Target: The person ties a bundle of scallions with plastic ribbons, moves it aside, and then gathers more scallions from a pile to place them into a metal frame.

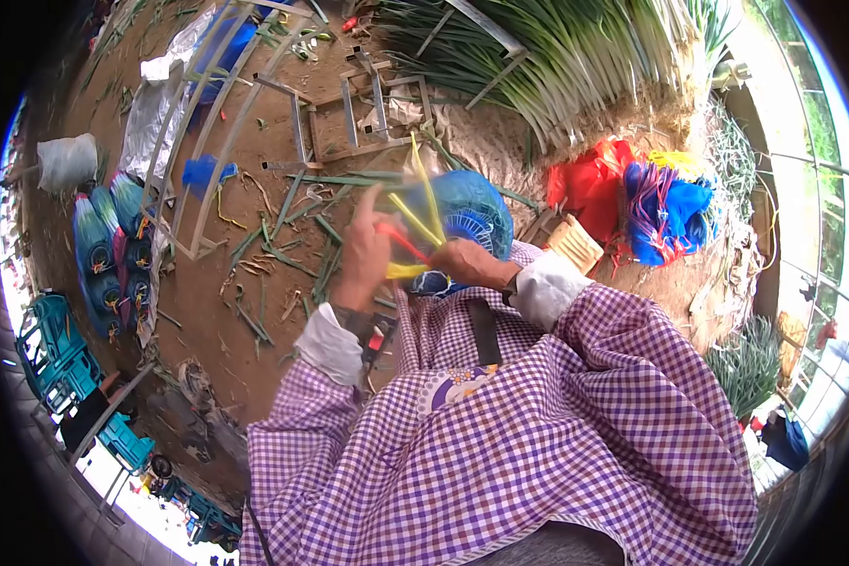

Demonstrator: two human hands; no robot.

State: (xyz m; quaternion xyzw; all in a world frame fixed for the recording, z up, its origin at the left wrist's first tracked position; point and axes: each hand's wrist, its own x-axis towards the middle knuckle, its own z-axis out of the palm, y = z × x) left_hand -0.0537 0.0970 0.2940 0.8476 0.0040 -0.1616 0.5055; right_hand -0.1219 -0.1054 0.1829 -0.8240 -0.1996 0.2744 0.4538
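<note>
A round blue net bag sits on the dirt, and it is too blurry to tell what is in it. Right in front of it, the right hand is closed tight on yellow strips. The left hand is beside the bag and touches a red strip. It is too blurry to tell if its fingers are closed. Far left of the bag, more blue bags hold green onions. Behind the bag lies a big onion pile.
</note>
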